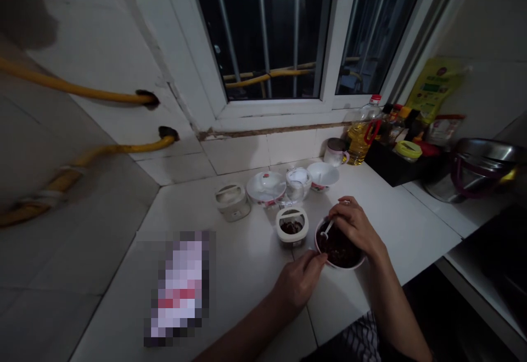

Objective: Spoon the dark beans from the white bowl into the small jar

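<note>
While my left hand (300,280) is pinching the bowl (346,268), my right hand (357,229) is grasping the spoon (325,234); bowl: sitting on the counter (247,274) beside the jar (291,238), already holding dark food (338,249); stirring, apparently, not yet finished.

Open tiled counter (415,222) stretches right of the right hand (354,223); left of the pink-rimmed bowl (345,268) a canister (293,237) stands close, white bowls (322,186) behind

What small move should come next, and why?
Probably a gentle stir with the right hand: it holds the white spoon inside the bowl of dark food, and the left hand grips the rim, which should steady it.
</note>
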